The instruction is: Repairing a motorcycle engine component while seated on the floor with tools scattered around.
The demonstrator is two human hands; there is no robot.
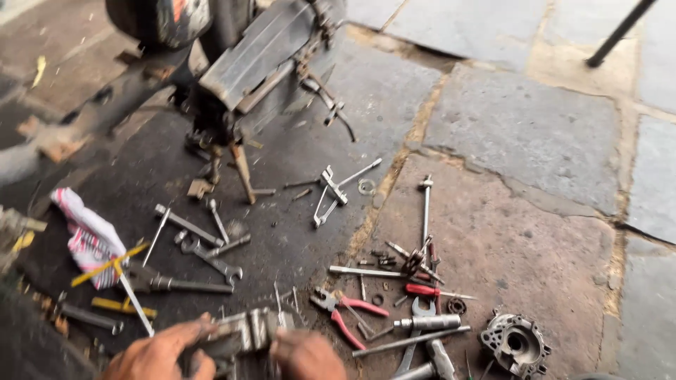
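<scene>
gripping a grey metal engine part low over the stone floor, left hand and right hand both clamped on it, just left of the red-handled pliers; steadying both ends seems wise

Head camera, single view, steep downward look at the ground.
Looks toward 12 o'clock across stone paving; hands crop the frame edge at 6 o'clock, closest to lens; machine base lies far at 11 o'clock. No second view shares the scene.
</scene>
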